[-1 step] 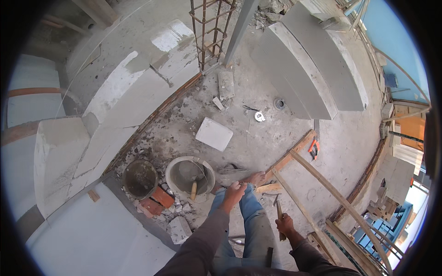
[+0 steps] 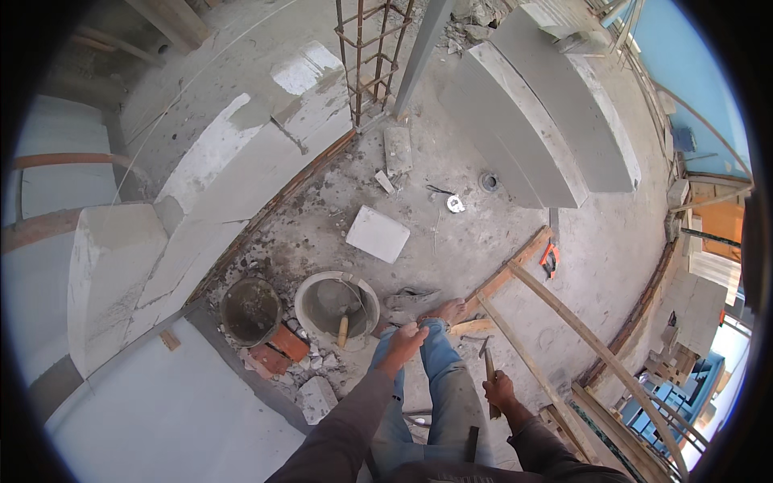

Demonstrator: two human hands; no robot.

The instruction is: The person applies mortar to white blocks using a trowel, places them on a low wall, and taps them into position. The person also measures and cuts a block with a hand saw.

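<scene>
My right hand [image 2: 499, 392] is wrapped round the wooden handle of a hammer [image 2: 489, 368], whose metal head points away from me, right of my legs. Over my left knee, my left hand [image 2: 403, 344] has its fingers curled together; whether anything small is in them is hidden. Left of it stands a round pale bucket [image 2: 303, 304] with grey mortar and a wooden-handled tool [image 2: 343, 331] in it. A darker bucket [image 2: 251, 312] sits beside that one. Beyond my feet, a white block [image 2: 378, 233] lies on the floor.
Timber battens [image 2: 580, 328] cross the floor on my right, beside an orange-handled saw [image 2: 549, 261]. A tape measure [image 2: 455, 204] lies farther off. A low block wall [image 2: 233, 201] runs along the left; a rebar cage [image 2: 374, 60] rises beyond. Large panels [image 2: 515, 121] stand far right. Bricks [image 2: 278, 351] lie near the buckets.
The view has shifted slightly, and my left hand has moved a little left and toward me over the knee. My right hand keeps its hold on the hammer.
</scene>
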